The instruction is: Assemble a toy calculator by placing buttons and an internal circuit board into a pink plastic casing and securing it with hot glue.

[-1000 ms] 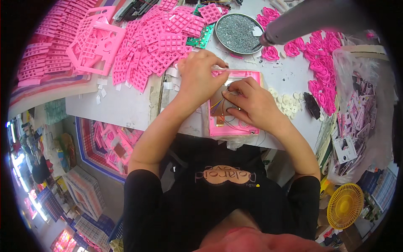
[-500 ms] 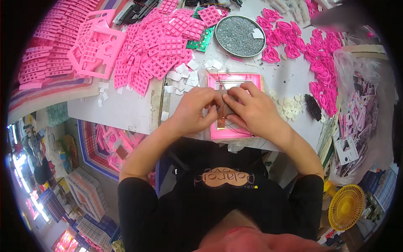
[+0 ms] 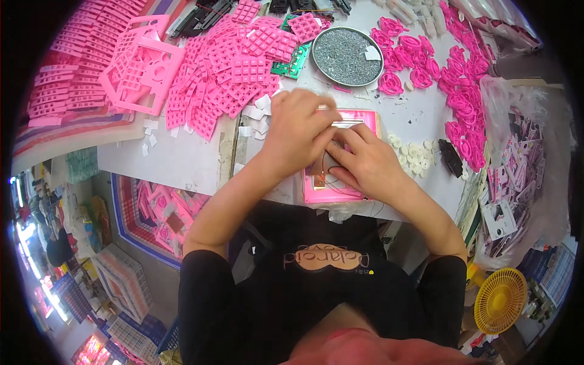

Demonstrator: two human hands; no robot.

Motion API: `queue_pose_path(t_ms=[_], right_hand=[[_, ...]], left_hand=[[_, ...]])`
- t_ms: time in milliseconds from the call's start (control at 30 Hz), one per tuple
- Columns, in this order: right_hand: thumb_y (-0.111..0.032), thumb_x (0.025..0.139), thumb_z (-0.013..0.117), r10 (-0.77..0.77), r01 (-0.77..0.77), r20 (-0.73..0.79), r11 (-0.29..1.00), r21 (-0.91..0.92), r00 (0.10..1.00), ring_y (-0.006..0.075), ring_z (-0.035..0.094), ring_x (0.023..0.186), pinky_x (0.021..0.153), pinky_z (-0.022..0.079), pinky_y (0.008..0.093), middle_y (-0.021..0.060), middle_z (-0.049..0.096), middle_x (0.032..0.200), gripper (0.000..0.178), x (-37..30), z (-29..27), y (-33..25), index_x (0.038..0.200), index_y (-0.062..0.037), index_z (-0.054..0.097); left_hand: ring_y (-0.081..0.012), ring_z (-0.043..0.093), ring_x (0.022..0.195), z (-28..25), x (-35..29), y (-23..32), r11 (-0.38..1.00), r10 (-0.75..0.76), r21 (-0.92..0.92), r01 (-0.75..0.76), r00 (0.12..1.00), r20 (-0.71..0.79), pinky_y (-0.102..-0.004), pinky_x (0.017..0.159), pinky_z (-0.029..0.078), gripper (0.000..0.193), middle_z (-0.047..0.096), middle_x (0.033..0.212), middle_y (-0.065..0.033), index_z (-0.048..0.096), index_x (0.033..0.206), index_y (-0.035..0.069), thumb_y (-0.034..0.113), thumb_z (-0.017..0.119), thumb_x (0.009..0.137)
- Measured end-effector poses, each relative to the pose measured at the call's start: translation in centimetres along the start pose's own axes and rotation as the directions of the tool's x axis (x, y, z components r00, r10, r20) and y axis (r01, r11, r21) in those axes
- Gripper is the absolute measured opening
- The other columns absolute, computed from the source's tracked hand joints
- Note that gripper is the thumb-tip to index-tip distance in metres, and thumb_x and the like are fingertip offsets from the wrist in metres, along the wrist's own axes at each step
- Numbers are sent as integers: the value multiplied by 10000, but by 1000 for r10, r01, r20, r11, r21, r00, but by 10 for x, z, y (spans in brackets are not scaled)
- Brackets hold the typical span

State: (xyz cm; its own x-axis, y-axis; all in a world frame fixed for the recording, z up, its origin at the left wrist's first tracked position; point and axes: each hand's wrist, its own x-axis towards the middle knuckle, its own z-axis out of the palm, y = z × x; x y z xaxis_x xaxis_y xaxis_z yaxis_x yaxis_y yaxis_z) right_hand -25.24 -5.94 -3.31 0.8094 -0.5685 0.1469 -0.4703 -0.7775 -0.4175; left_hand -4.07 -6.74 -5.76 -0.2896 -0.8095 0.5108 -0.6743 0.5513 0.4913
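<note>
A pink plastic casing lies in front of me, with a brown board and thin wires inside it. My right hand bends over the casing, its fingers closed and pressed together above the board. Whatever they grip is hidden. Over the casing's upper left part is my left hand, raised, with curled fingertips smeared by motion. Its thumb side comes close to the right fingertips. Small white square pads lie beside the left hand.
Beyond the casing stands a round metal tray of small screws. Pink keypads are heaped to the left, near pink frames. On the right lie white discs, a black part and pink ring-shaped parts.
My left hand has lifted up and left, away from the middle of the casing. The right hand stays almost in place over the board.
</note>
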Motion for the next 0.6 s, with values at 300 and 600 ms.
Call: queue_pose_path(t_ms=[300, 600], right_hand=[[-185, 776, 767, -44, 42, 38, 998, 41, 998, 247, 590, 1025, 802, 550, 352, 70, 635, 1080, 347, 8, -11, 6, 1095, -58, 714], [-136, 855, 667, 222, -173, -29, 829, 532, 975, 287, 678, 711, 708, 552, 374, 134, 709, 827, 234, 85, 4, 67, 1056, -39, 737]], left_hand=[[-180, 571, 707, 11, -19, 5, 915, -394, 75, 397, 918, -53, -378, 813, 354, 124, 593, 675, 22, 728, 913, 133, 168, 780, 806], [-197, 591, 910, 7, -19, 10, 999, 15, -31, -17, 997, -80, -416, 897, 335, 133, 707, 845, 47, 733, 849, 171, 153, 812, 744]])
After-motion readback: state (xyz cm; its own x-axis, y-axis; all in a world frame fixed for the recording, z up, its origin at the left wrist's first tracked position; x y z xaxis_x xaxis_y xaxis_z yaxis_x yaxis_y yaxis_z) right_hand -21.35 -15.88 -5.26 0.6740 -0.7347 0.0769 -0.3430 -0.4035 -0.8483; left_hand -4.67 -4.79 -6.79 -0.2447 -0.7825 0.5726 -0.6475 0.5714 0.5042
